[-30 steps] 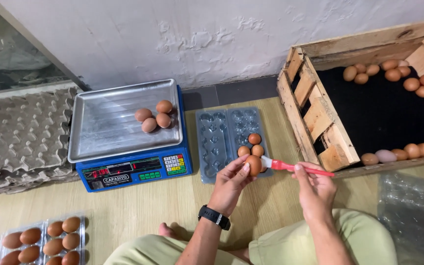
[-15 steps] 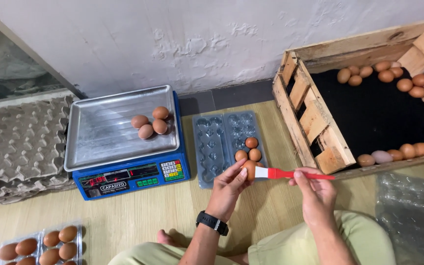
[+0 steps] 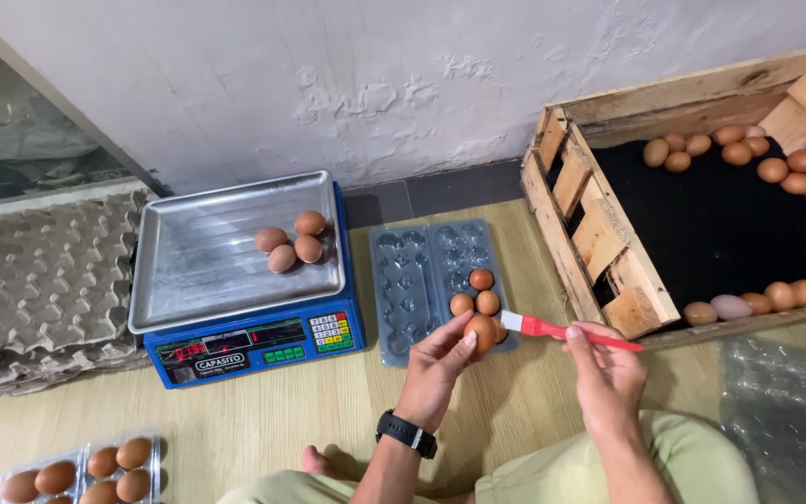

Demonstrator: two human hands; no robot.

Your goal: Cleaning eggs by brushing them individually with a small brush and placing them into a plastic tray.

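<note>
Near the middle of the wooden floor, just in front of the seated person's knees: left hand, fingers closed round a brown egg, lifts it just above the near end of a clear plastic egg tray. Right hand pinches a red-handled brush, white bristles touching the egg's right side; egg appears held up so the brush can reach its shell.

Tray: lies flat, lengthwise toward the wall; three eggs in its near right cells, other cells empty.

Left of tray: blue scale with steel pan; three eggs grouped at the pan's far right.

Far left edge: stack of grey pulp egg flats.

Near left corner: another clear tray partly filled with eggs, cut by the frame.

Right: wooden crate with dark lining, many loose eggs along its far and near sides; its slatted end stands close beside the tray and brush hand.

Near right corner: crumpled clear plastic.

Nothing lies between hands and tray.
</note>
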